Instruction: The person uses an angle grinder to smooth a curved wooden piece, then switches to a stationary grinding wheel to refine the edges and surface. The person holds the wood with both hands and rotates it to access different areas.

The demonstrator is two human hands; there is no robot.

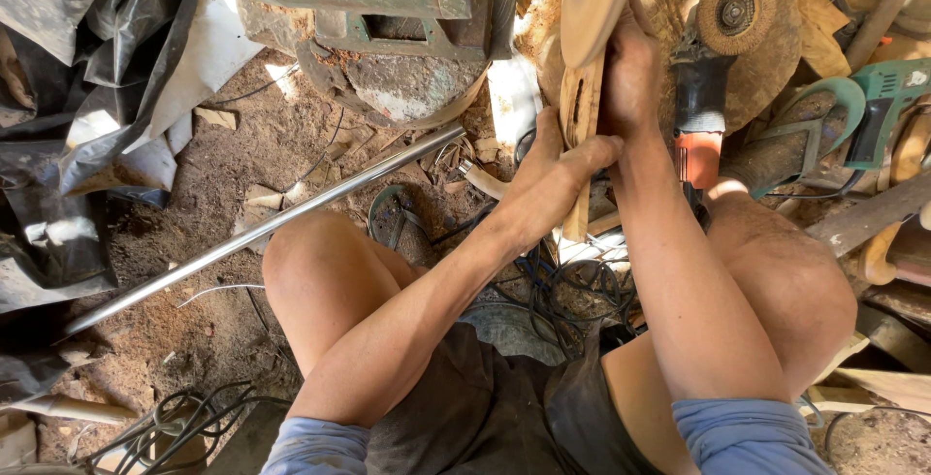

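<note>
**Two hands clamped on one wooden workpiece, power tools close by**

Two bare knees frame the near view; the person sits low over a dirt floor [223,320] strewn with sawdust and dark cables [572,291].

Between the knees, the left hand [548,179] is closed around the lower shaft of a long carved wooden piece [582,107], fingers wrapped across its front. The right hand [630,73] is closed on the same piece higher up, just below where it widens into a pale, rounded blade. The piece stands nearly upright, tilted slightly away from the person, with its lower end hidden among the cables.

Judgement: a firm hold calls for both hands to stay spread along the shaft, as they are, so the piece cannot twist. The dark slot or crack in the shaft sits between the two grips and is best kept free of squeezing pressure.

Just right of the right forearm lies an angle grinder [700,116] with an orange-and-black body and a wire brush wheel [737,12]. It lies near enough to warrant care. Further right rests a green power tool [887,97].

To the left, a metal pipe [281,223] runs diagonally across the floor. Beyond it stands a green machine base [388,10], with black plastic sheeting [68,145] at far left.
</note>
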